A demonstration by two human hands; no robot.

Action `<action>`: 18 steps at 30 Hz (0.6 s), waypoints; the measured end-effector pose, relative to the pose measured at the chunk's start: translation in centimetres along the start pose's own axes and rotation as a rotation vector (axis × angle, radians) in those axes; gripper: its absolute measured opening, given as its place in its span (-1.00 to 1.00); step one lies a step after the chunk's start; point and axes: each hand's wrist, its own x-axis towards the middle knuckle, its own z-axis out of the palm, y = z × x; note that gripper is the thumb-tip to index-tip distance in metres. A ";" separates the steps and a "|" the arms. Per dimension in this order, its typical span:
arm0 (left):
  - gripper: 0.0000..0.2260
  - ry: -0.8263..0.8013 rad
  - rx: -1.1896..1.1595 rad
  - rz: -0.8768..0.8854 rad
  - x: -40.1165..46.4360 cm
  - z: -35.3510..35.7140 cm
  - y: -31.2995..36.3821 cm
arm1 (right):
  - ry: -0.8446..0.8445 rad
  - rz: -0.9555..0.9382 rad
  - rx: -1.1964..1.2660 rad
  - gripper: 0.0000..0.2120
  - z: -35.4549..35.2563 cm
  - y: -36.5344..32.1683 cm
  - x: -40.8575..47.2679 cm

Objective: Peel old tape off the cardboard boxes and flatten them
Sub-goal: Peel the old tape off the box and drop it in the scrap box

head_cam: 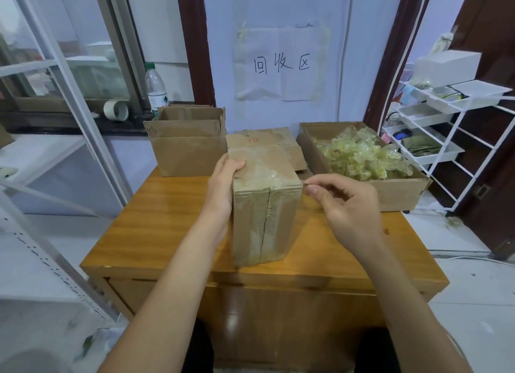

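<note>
Wooden desk [156,219] w/ boxes, taped sign [281,63] behind.

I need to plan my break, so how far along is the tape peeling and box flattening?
Done: a box on the right holds a heap of peeled tape, and flattened cardboard lies behind. In hand: the left hand steadies a taped box while the right hand pinches at tape on its top corner. Left: this box is unflattened, and so is the open box behind.
</note>
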 end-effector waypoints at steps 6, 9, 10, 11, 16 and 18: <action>-0.77 0.000 0.011 0.001 -0.2 -0.1 0.0 | 0.012 -0.050 -0.084 -0.82 -0.9 -0.9 -1.0; -0.77 -0.012 -0.008 -0.003 -0.2 0.0 0.0 | 0.016 -0.084 -0.146 -0.82 -1.4 -1.8 -1.3; -0.77 -0.014 -0.011 -0.001 -0.1 0.0 0.0 | 0.016 -0.098 -0.169 -0.82 -1.6 -2.1 -1.4; -0.77 -0.009 -0.011 0.002 -0.1 0.0 0.0 | 0.012 -0.110 -0.189 -0.82 -1.6 -2.3 -1.5; -0.67 -0.006 0.028 0.015 -0.1 -0.2 -0.1 | 0.024 -0.080 -0.209 -0.84 -1.6 -2.4 -1.5; -0.73 -0.013 0.044 0.023 -0.1 -0.3 0.0 | 0.007 -0.041 -0.246 -0.78 -1.7 -2.6 -1.3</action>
